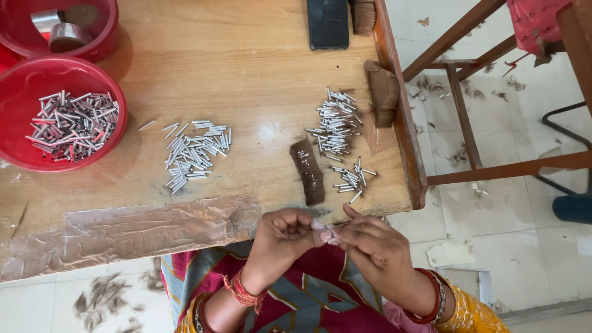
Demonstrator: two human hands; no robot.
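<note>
My left hand (pixel 282 237) and my right hand (pixel 370 246) meet at the table's front edge, fingertips pinched together on a small silver metal tube (pixel 328 233). Whether hair is in the tube I cannot tell. Just beyond my hands lies a flat strip of brown hair (pixel 308 171). A small group of silver tubes (pixel 353 179) sits beside it, with a larger pile of tubes (pixel 334 125) further back. Another loose pile of tubes (pixel 193 153) lies in the table's middle.
A red bowl (pixel 18 151) at the left holds many tubes; a second red bowl (pixel 98 46) behind it holds tape rolls. A black phone (pixel 327 23) and brown hair bundles (pixel 383 92) lie near the right edge. Clear tape (pixel 129 231) covers the wooden table's front. Wooden frame stands right.
</note>
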